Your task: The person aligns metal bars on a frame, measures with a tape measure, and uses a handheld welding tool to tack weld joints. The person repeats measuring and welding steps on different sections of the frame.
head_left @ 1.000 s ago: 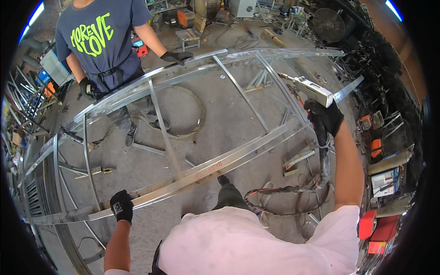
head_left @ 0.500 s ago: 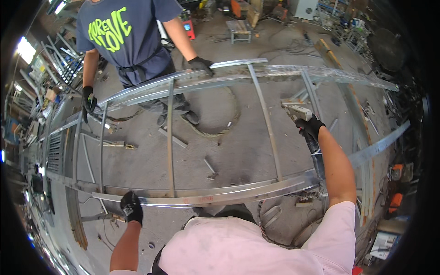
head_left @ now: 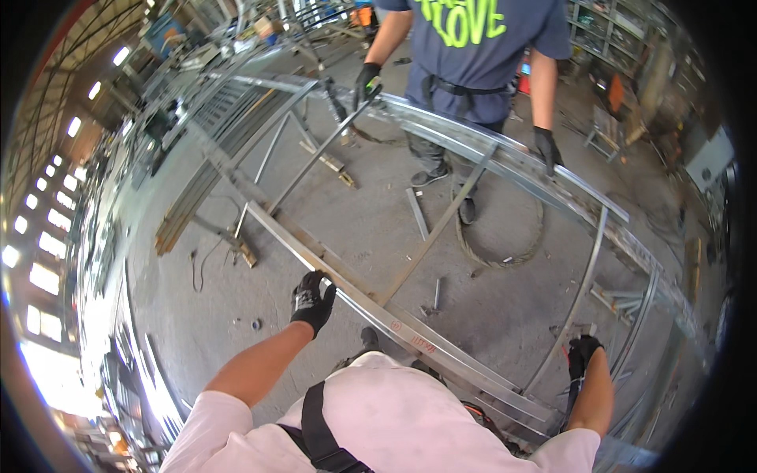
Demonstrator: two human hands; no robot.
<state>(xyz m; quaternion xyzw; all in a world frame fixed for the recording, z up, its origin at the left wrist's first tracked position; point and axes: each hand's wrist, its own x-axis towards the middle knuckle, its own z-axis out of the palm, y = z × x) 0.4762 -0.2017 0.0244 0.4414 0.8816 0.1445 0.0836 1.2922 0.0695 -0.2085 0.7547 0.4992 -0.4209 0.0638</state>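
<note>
A long metal ladder-shaped frame [head_left: 441, 347] of pale steel rails and cross bars hangs above the concrete floor. My left hand [head_left: 312, 299], in a black glove, grips its near rail. My right hand [head_left: 584, 352], also gloved in black, holds a cross bar near the frame's right end. Across from me a person in a dark blue shirt holds the far rail [head_left: 505, 154] with both gloved hands, one hand [head_left: 366, 80] on the left and the other hand [head_left: 546, 147] on the right.
Short steel offcuts [head_left: 418, 214] and a coiled cable [head_left: 505, 256] lie on the floor under the frame. More steel frames and bars [head_left: 205, 126] are stacked at the left. Shelves and equipment [head_left: 631, 71] stand at the back right.
The view has swung left, so the frame now runs diagonally. My left hand has moved up along the near rail. The other person now stands at the top centre.
</note>
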